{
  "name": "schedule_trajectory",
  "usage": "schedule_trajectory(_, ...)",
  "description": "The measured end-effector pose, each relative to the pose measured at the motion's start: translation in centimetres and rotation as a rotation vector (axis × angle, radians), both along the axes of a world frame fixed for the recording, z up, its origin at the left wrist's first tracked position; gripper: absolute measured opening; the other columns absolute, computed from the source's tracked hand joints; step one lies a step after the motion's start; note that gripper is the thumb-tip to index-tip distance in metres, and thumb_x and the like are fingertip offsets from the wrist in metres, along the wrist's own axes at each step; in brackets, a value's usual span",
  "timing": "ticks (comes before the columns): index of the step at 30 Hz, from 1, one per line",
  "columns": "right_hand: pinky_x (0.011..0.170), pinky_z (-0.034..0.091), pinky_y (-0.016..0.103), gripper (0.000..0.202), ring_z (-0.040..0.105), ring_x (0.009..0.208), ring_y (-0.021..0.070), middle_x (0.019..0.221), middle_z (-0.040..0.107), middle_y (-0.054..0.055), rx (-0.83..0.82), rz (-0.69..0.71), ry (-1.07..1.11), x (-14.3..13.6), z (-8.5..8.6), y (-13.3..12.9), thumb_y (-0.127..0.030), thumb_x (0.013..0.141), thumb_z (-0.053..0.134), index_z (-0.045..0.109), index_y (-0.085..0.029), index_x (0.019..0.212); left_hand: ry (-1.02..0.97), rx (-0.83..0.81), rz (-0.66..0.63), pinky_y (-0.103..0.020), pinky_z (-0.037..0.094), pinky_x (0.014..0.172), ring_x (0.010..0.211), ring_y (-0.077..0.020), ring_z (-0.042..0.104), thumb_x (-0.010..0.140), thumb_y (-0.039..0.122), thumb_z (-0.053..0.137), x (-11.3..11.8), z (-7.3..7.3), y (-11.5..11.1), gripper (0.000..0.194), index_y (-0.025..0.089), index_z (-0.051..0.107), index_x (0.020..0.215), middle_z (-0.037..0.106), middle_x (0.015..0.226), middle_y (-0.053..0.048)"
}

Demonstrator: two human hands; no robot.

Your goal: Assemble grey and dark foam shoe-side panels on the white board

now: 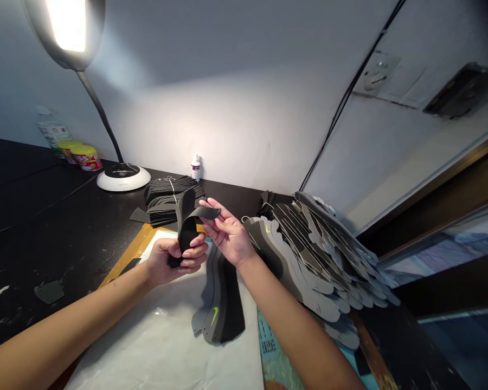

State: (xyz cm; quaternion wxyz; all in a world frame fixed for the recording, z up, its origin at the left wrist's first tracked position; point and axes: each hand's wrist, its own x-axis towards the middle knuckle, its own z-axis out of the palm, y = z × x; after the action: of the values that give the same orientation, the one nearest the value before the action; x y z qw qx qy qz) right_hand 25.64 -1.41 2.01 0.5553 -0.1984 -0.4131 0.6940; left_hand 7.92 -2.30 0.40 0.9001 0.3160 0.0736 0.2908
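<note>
My left hand (pixel 178 259) is wrapped round a small stack of black foam strips (pixel 187 222), which stands upright out of the fist. One strip bends over to the right, and its end lies between the thumb and fingers of my right hand (pixel 230 230). Below the hands, a grey and black shoe upper piece (pixel 223 309) with a yellow-green swoosh lies flat on a white sheet (pixel 146 330). Behind my left hand sits a tied bundle of black pieces (pixel 162 208).
A large fanned pile of grey and black shoe uppers (pixel 309 254) covers the right side. At the back stand a small white bottle (pixel 196 168) and a lit desk lamp (pixel 124 177). Yellow-lidded tubs (pixel 87 157) and a clear bottle (pixel 52 130) are at far left.
</note>
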Motion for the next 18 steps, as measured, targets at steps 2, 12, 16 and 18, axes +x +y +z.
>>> schedule_trajectory(2, 0.100, 0.058, 0.030, 0.044, 0.066, 0.120, 0.0174, 0.140, 0.063, -0.003, 0.002, 0.015, 0.010, 0.1, 0.0, 0.0, -0.017, 0.082, 0.067, 0.066, -0.030, 0.124, 0.001, -0.010, 0.004, -0.017, 0.027, 0.044, 0.052, -0.0079, 0.024, 0.054, 0.012, 0.064, -0.1, 0.0, 0.0, 0.026, 0.015, 0.050, 0.076, 0.029, 0.061, 0.005)
schedule_trajectory(12, 0.102, 0.056, 0.035, 0.042, 0.061, 0.127, 0.0207, 0.144, 0.060, -0.001, -0.002, -0.034, -0.020, -0.1, 0.1, 0.0, -0.028, 0.082, 0.067, 0.066, -0.030, 0.124, 0.257, 0.076, 0.174, -0.020, 0.026, 0.047, 0.053, -0.0088, 0.026, 0.048, 0.017, 0.059, 0.8, 0.9, -0.3, 0.027, 0.016, 0.051, 0.074, 0.034, 0.063, 0.003)
schedule_trajectory(16, 0.117, 0.041, 0.039, 0.047, 0.053, 0.134, 0.0217, 0.136, 0.065, 0.001, 0.037, -0.089, -0.081, -0.6, 0.1, 0.0, -0.035, 0.078, 0.076, 0.067, -0.027, 0.122, 0.653, 0.423, 0.449, -0.023, 0.024, 0.050, 0.056, -0.0121, 0.031, 0.055, 0.021, 0.056, 1.6, 0.3, -0.2, 0.017, 0.017, 0.051, 0.071, 0.039, 0.063, 0.002)
schedule_trajectory(18, 0.119, 0.039, 0.040, 0.052, 0.055, 0.133, 0.0221, 0.132, 0.067, 0.001, 0.048, -0.083, -0.127, -0.9, 0.3, -0.3, -0.039, 0.074, 0.081, 0.066, -0.028, 0.122, 0.774, 0.553, 0.514, -0.024, 0.022, 0.052, 0.057, -0.0139, 0.033, 0.056, 0.018, 0.059, 1.7, -0.3, 0.0, 0.013, 0.018, 0.052, 0.067, 0.041, 0.061, 0.001)
